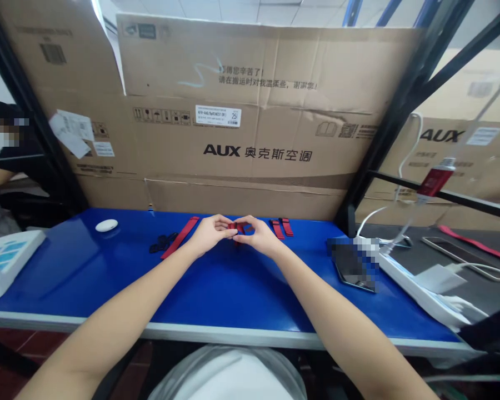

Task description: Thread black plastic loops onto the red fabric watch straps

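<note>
My left hand (213,232) and my right hand (256,234) meet over the far middle of the blue table. Between their fingertips is a red strap (238,229), pinched from both sides; part of it is hidden by the fingers. Left of my left hand lie a flat red strap (180,238) and a small pile of black buckles (163,243). To the right of my right hand rest two folded red straps (281,228) with dark pieces at their upper ends.
A cardboard sheet (250,189) stands behind the blue table (233,294). On the right are a phone (354,269) and a white power strip (420,294) with cables. A white oval object (106,225) and a white device (14,258) sit left. Another person is at far left.
</note>
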`<control>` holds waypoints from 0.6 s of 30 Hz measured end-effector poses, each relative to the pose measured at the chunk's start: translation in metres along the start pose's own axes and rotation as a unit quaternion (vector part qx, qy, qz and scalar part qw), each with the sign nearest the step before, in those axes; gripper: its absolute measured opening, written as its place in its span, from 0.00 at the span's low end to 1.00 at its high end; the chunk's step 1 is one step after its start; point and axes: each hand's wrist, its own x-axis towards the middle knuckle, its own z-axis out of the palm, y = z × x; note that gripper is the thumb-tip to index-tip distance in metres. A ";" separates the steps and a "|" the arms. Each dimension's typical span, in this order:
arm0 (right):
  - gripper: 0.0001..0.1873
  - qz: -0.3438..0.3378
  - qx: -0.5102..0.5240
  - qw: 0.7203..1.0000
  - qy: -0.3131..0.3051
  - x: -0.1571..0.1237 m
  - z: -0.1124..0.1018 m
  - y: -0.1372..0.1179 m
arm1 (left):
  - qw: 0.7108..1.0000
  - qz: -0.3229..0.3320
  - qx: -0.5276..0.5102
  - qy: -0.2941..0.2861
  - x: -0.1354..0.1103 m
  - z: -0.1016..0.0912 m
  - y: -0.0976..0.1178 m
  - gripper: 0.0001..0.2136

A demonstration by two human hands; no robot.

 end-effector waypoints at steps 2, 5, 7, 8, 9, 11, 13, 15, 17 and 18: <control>0.20 -0.015 -0.015 1.000 -0.001 -0.001 0.001 0.002 | 1.000 -0.005 -0.004 -0.010 0.000 0.000 0.000 0.20; 0.19 -0.010 -0.011 1.000 -0.001 -0.001 0.000 0.004 | 1.000 -0.018 -0.009 -0.008 -0.001 -0.002 0.001 0.20; 0.19 -0.001 -0.013 1.000 -0.009 -0.001 -0.001 0.003 | 1.000 -0.023 -0.007 -0.007 -0.001 -0.002 0.001 0.20; 0.19 0.003 -0.015 1.000 -0.012 -0.001 -0.002 0.003 | 1.000 -0.024 -0.008 -0.009 -0.001 -0.002 0.001 0.20; 0.18 0.005 -0.019 1.000 -0.014 -0.001 -0.002 0.002 | 0.999 -0.027 -0.015 -0.013 -0.001 -0.002 0.000 0.19; 0.18 0.006 -0.027 0.999 -0.017 -0.002 -0.001 0.001 | 0.998 -0.034 -0.048 -0.020 -0.001 -0.001 0.000 0.18; 0.19 0.002 -0.028 0.999 -0.019 -0.002 0.002 0.000 | 0.995 -0.044 -0.092 -0.017 -0.001 0.001 -0.001 0.16; 0.20 -0.003 -0.030 0.999 -0.018 -0.002 0.003 -0.002 | 0.989 -0.063 -0.132 -0.010 0.000 0.002 0.000 0.15; 0.20 -0.014 -0.040 0.999 -0.023 -0.002 0.003 -0.002 | 0.983 -0.098 -0.153 -0.002 0.001 -0.001 0.001 0.15; 0.19 -0.022 -0.056 0.998 -0.028 -0.002 0.001 -0.001 | 0.981 -0.121 -0.153 0.004 0.002 -0.004 0.002 0.15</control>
